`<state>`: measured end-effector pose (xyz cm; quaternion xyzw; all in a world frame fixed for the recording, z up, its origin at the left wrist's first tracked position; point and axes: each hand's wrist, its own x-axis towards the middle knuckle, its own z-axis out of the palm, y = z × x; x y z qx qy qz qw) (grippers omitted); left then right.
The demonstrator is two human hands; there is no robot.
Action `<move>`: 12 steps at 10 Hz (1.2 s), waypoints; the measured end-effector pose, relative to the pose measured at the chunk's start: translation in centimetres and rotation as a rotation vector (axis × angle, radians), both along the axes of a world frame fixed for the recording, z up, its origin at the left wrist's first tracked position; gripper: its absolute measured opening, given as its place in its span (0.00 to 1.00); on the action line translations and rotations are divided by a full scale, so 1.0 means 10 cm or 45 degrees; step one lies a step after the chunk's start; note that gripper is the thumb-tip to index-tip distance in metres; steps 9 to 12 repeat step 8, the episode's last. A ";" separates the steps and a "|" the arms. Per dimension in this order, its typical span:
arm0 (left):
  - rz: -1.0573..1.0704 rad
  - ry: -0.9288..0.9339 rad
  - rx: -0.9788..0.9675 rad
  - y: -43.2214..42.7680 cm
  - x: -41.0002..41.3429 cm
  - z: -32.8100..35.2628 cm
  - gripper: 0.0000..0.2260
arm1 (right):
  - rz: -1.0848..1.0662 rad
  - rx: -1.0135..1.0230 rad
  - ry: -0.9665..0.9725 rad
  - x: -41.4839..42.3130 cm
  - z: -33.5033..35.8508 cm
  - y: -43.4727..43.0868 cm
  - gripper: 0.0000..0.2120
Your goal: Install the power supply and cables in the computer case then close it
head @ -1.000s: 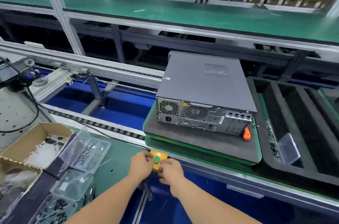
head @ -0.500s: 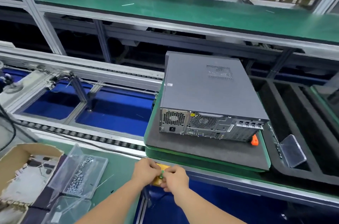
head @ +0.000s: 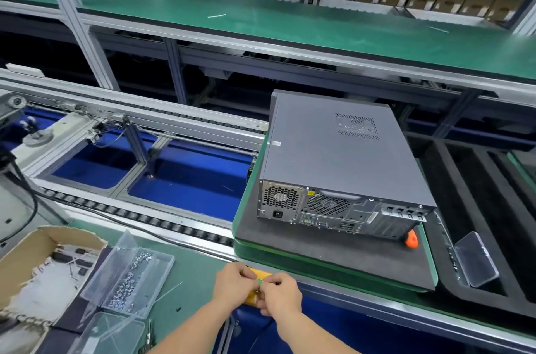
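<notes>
The grey steel computer case (head: 342,156) lies flat with its cover on and its rear ports facing me. It rests on a dark foam pad (head: 319,252) atop a green-edged pallet (head: 290,264), and to me the build looks finished and closed. In front of the case's near-left corner, at the table (head: 197,263) edge, sits a small yellow plastic control box (head: 251,300) with a round green button (head: 260,281). My left hand (head: 235,285) has its fingers (head: 249,275) curled over the box. My right hand (head: 280,294) closes thumb and forefinger on the button, though I cannot tell whether it pinches or presses. I judge this step releases the pallet. I would steady the box with the left, push the button straight down, and keep both wrists off the pallet edge. Further left of the case, a clear plastic box of screws (head: 136,278) lies open.
</notes>
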<state>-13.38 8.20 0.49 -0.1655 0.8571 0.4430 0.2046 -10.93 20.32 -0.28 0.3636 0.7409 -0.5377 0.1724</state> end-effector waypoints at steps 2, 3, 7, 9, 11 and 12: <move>0.013 -0.013 -0.024 0.01 -0.02 -0.02 0.05 | 0.037 0.045 -0.020 -0.03 -0.01 0.00 0.06; 0.020 -0.009 -0.030 0.02 -0.03 -0.04 0.05 | 0.087 0.082 -0.005 -0.06 0.00 0.00 0.05; -0.050 0.137 -0.257 0.23 -0.05 -0.03 0.04 | 0.185 -0.158 -0.014 -0.03 0.05 0.19 0.05; -0.012 0.265 -0.193 0.36 0.09 -0.07 0.04 | 0.192 -0.223 0.005 0.02 0.08 0.28 0.08; -0.012 0.265 -0.193 0.36 0.09 -0.07 0.04 | 0.192 -0.223 0.005 0.02 0.08 0.28 0.08; -0.012 0.265 -0.193 0.36 0.09 -0.07 0.04 | 0.192 -0.223 0.005 0.02 0.08 0.28 0.08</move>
